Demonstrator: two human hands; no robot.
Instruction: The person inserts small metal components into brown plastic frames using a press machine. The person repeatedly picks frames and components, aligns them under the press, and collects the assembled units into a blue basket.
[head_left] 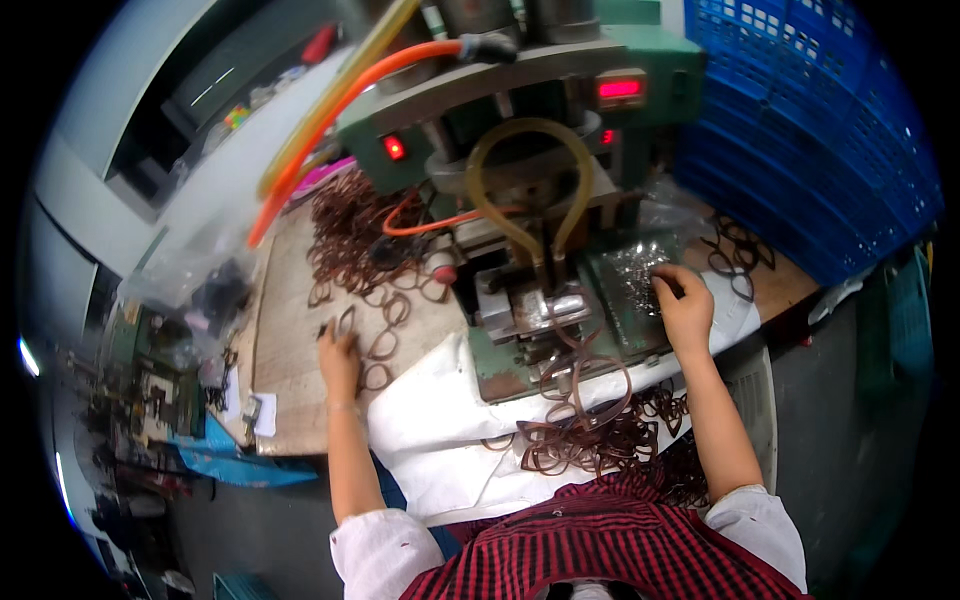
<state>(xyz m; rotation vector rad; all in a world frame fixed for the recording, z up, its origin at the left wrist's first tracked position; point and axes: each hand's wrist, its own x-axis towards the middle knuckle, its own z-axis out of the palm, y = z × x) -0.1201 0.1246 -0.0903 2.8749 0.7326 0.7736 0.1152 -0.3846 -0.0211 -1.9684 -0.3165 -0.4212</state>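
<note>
**Hands at a green bench press, brown frames on both sides**

Centrally stood a green bench press (540,150), upright, with red lamps lit, an orange hose (340,110) and a yellowish tube looping down over the work block. Beside it on the right rose a stack of blue plastic crates (810,130), tall and slanted by the lens. Underneath lay a worn wooden board (290,370) as the work surface, partly covered by a white cloth (440,420) draped toward the lap. Beyond the board, to the left, showed a dim, cluttered workshop floor with clear plastic bags and small machinery.

Heaped at the board's far left was a pile of brown eyeglass frames (345,225), tangled, pointing every way. Gathered on the cloth near the body lay a second heap of brown frames (590,435), likewise mixed in direction. Loosely spread just beside the left hand (340,355) were single frames, and one brown frame (345,322) sat at the fingertips, long axis running roughly away from the body, slightly tilted. Fingers bent narrowly onto that frame; whether pinched or only touched, cannot tell.

Farther right, the right hand (685,305) rested curled, fingertips down in a tray of small shiny metal parts (635,270) on the press's base. Grip on any single part too small to tell.
</note>
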